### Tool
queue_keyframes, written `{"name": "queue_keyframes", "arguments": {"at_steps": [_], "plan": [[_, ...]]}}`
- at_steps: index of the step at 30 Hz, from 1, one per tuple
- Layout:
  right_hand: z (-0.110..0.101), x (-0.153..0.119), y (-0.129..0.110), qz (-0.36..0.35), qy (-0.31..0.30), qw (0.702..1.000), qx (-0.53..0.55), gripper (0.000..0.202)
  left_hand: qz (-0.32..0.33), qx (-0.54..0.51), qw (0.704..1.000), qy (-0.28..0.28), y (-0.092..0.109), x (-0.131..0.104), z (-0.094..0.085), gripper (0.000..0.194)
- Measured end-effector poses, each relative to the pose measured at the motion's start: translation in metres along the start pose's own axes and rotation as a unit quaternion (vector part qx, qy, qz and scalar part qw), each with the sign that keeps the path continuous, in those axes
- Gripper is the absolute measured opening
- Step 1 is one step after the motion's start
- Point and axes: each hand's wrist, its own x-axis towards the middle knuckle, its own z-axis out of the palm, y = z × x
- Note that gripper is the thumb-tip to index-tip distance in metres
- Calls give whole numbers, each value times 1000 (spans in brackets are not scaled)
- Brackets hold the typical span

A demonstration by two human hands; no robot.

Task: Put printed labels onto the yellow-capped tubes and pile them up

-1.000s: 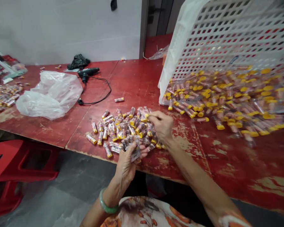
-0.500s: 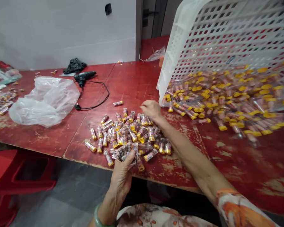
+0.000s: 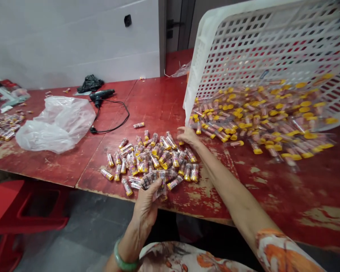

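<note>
Plainly pinching a sheaf of printed film between thumb and fingers of the left hand, right against the near edge of the tubes. Holding the right hand, half-curled, at the pile's far right, close beside the outermost tubes and near the crate; too blurred to tell whether gripping anything.

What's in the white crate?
Many yellow-ended tubes, heaped and spilling past the white crate's edge onto the red table. Covered: the heap's lower layers and whatever lies beneath them.
</note>
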Motion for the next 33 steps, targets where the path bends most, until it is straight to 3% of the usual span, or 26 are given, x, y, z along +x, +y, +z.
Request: {"name": "queue_keyframes", "arguments": {"at_steps": [3, 6, 8, 10, 13, 16, 22, 29, 31, 33], "plan": [[-29, -38, 5, 5, 1, 995, 96, 29, -22, 8, 1000, -9, -5, -2, 4, 32], [-48, -101, 10, 10, -36, 976, 214, 18, -33, 16, 999, -35, -13, -5, 9, 30], [-50, -149, 12, 27, -93, 933, 347, 18, -27, 21, 999, -39, -20, -6, 14, 29], [-44, -193, 12, 51, -123, 903, 409, 21, -11, 21, 999, -26, -28, -8, 18, 33], [-31, -235, 8, 67, -135, 913, 379, 25, -4, 32, 999, -35, -38, -11, 23, 39], [-25, -246, 2, 86, -154, 922, 346, 20, -17, 46, 996, -74, -45, -15, 25, 35], [-30, -234, 3, 78, -172, 921, 341, 7, -43, 54, 993, -100, -51, -18, 24, 42], [-35, -222, 9, 60, -177, 927, 326, 12, -58, 52, 992, -94, -41, -18, 22, 45], [-42, -226, 11, 51, -179, 933, 309, 13, -47, 43, 995, -74, -37, -17, 22, 44], [-51, -240, 15, 44, -222, 929, 292, 15, -35, 39, 997, -56, -35, -17, 21, 44]]}}
